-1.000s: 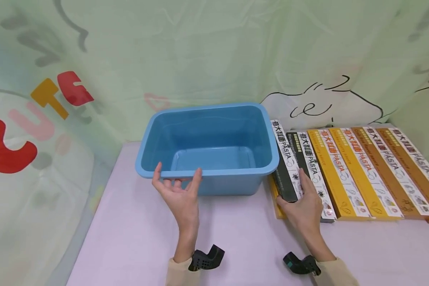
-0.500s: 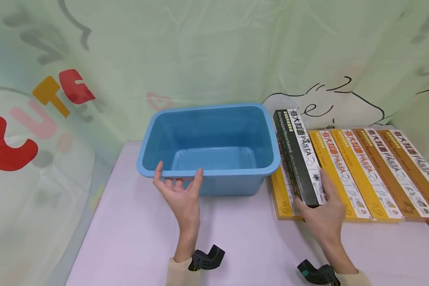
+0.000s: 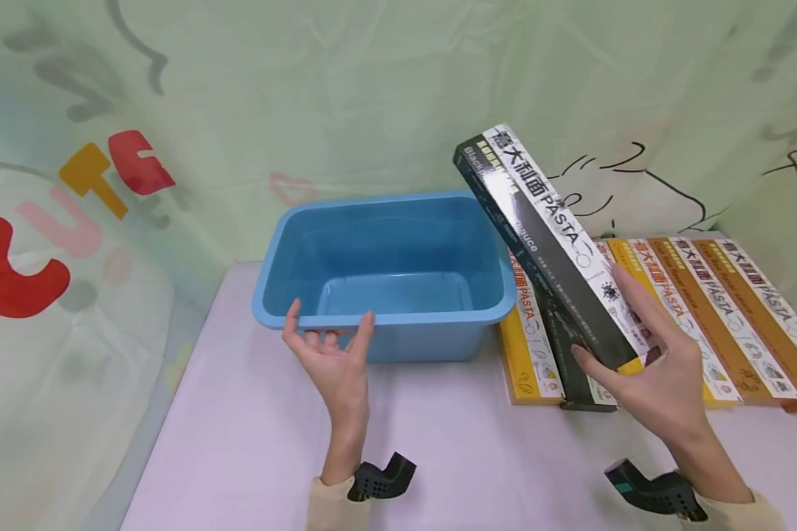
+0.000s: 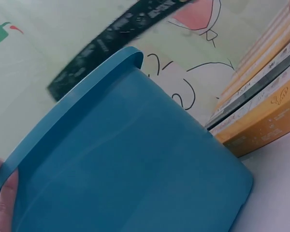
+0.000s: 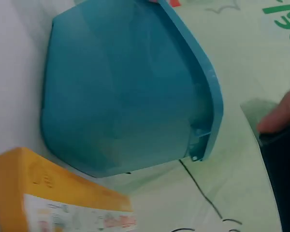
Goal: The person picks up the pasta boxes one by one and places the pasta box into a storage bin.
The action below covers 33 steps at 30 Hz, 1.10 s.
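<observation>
My left hand [image 3: 335,376] holds the near rim of a blue plastic tub [image 3: 398,320], the thumb and one finger up over the rim and the others below it. With my right hand [image 3: 667,376] I grip the near end of a black pasta box [image 3: 538,236], raised above the row. Its far end points up and left, overlapping the tub's right rim in the head view. From the left wrist, the black box [image 4: 116,43] appears beyond the tub's wall [image 4: 135,159]. Right fingertips [image 5: 280,113] show on the black box [image 5: 285,174] in the right wrist view.
Right of the tub, more pasta boxes lie side by side: a yellow box [image 3: 525,361], a black one [image 3: 571,369], and yellow and brown boxes [image 3: 724,324] further right. A printed green cloth [image 3: 385,96] hangs behind the pale table [image 3: 452,442].
My right hand has lifted the black pasta box off the row and moved right and up; the box's far end has swung left toward the tub. My left hand stays on the rim.
</observation>
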Each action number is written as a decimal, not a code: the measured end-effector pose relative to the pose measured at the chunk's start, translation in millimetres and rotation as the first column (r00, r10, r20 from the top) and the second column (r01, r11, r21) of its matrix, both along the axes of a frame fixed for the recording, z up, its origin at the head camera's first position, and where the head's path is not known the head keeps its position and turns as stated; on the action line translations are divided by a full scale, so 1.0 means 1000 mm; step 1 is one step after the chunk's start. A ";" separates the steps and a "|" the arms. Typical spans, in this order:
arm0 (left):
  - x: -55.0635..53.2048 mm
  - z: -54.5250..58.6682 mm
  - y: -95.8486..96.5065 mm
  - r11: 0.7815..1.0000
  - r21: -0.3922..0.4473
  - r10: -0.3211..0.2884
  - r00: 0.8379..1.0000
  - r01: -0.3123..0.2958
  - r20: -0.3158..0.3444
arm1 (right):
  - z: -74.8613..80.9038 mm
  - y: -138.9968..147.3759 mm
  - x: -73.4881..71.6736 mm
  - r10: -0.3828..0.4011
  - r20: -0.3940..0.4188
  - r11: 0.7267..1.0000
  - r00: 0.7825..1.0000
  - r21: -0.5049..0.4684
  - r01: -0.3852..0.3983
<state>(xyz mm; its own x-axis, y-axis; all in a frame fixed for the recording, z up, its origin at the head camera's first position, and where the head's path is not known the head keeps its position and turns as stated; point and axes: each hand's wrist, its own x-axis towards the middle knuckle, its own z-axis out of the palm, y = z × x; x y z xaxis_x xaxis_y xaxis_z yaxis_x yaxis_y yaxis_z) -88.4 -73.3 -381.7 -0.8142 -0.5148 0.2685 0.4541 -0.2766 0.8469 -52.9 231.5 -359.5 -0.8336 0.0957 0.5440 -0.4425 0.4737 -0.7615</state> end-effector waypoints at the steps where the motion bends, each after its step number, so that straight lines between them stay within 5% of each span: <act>1: 0.000 0.000 0.000 1.000 -0.002 -0.001 1.000 0.001 0.001 | 0.004 -0.001 -0.003 0.043 -0.011 0.999 0.999 0.022 -0.043; 8: -0.001 0.000 -0.001 1.000 -0.001 -0.002 1.000 0.002 -0.001 | 0.028 -0.016 -0.033 0.242 0.026 0.959 0.970 0.143 -0.244; 15: -0.001 0.000 -0.001 1.000 -0.008 -0.010 1.000 0.010 0.001 | 0.050 -0.036 -0.073 0.392 0.080 0.890 0.916 0.218 -0.400; 21: -0.002 -0.002 0.000 1.000 -0.015 -0.018 1.000 0.018 -0.002 | 0.059 -0.048 -0.098 0.456 0.156 0.815 0.876 0.324 -0.481; 33: -0.003 -0.001 0.001 1.000 0.001 -0.007 1.000 0.007 -0.003 | 0.065 -0.060 -0.131 0.533 0.363 0.701 0.764 0.315 -0.640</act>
<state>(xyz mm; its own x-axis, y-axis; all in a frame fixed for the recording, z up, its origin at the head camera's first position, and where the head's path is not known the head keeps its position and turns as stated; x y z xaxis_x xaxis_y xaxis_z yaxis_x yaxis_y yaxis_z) -90.9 -72.1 -382.9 -0.8167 -0.5096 0.2707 0.4551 -0.2804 0.8451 -183.7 171.7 -294.6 -0.7451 -0.6350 0.2041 -0.5750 0.4564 -0.6791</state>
